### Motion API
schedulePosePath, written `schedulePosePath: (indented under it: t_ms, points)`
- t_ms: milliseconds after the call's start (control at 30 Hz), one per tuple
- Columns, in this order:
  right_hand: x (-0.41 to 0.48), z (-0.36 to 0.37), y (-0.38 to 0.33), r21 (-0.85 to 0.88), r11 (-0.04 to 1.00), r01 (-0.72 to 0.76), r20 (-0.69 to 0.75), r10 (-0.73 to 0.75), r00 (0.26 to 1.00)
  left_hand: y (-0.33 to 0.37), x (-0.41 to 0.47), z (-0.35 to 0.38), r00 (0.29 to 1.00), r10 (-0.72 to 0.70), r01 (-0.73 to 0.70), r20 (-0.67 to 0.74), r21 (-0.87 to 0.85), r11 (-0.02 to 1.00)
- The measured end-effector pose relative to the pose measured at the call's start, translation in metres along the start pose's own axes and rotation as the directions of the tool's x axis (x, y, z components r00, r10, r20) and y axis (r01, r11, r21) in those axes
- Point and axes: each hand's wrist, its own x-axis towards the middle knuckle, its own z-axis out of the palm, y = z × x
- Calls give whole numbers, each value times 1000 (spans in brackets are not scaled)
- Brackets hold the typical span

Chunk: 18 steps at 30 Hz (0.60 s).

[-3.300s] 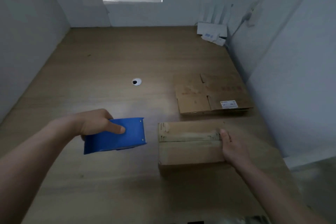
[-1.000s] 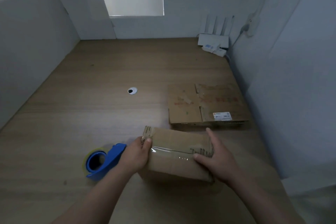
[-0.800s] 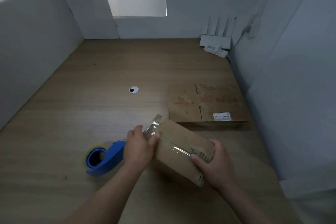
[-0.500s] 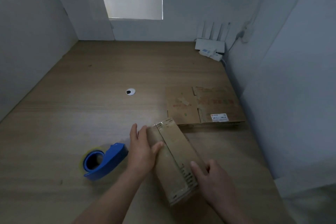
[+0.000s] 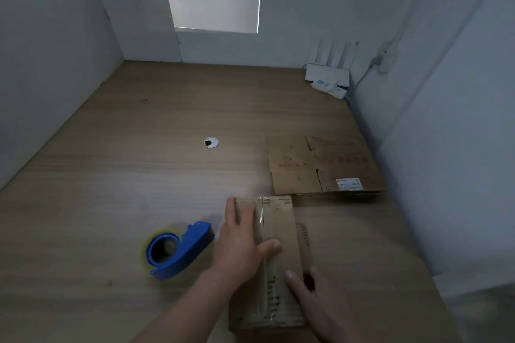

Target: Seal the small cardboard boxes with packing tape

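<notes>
Touching 1 box (image 5: 281,221), 2 hands (image 5: 240,246) (image 5: 320,308) sit beside 1 tape dispenser (image 5: 195,241).

Matt brown cardboard box (image 5: 280,234) with glossy clear tape (image 5: 261,220); blue plastic dispenser (image 5: 181,249); matt wood-grain bench (image 5: 139,175).

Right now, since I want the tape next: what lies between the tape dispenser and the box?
The left hand, flat on the box's left edge; head view.

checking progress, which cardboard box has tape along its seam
The assembled box under the left hand, beside the blue tape dispenser: shiny tape runs along its seam. The other box lies flattened behind it.
</notes>
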Motion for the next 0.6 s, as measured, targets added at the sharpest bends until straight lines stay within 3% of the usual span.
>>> schedulePosePath:
  t_ms: [100,200,300,367,433,500,600]
  points:
    - [11,0,-19,17,994,110,-172,-105,979,-7,1,-12,996,83,-82,24,-29,996]
    - [24,0,-43,-143,957,251,-246,-280,928,-31,-4,-27,980,111,-125,-168,-79,989]
    - [30,5,-62,-282,895,346,-225,-412,883,-82,-13,-41,934,15,46,-357,161,986]
    - [32,12,-68,-334,866,372,-195,-450,872,-114,-20,-46,940,-101,204,-327,300,932]
    - [34,20,-66,-384,847,368,-182,-460,869,-135,-21,-45,951,-226,292,-209,381,877]
    - [35,23,-61,-414,846,337,-172,-436,884,-148,-18,-41,958,-272,284,-94,469,836]
    - [36,21,-58,-432,842,323,-174,-430,886,-157,-12,-36,964,-257,249,-64,549,797]
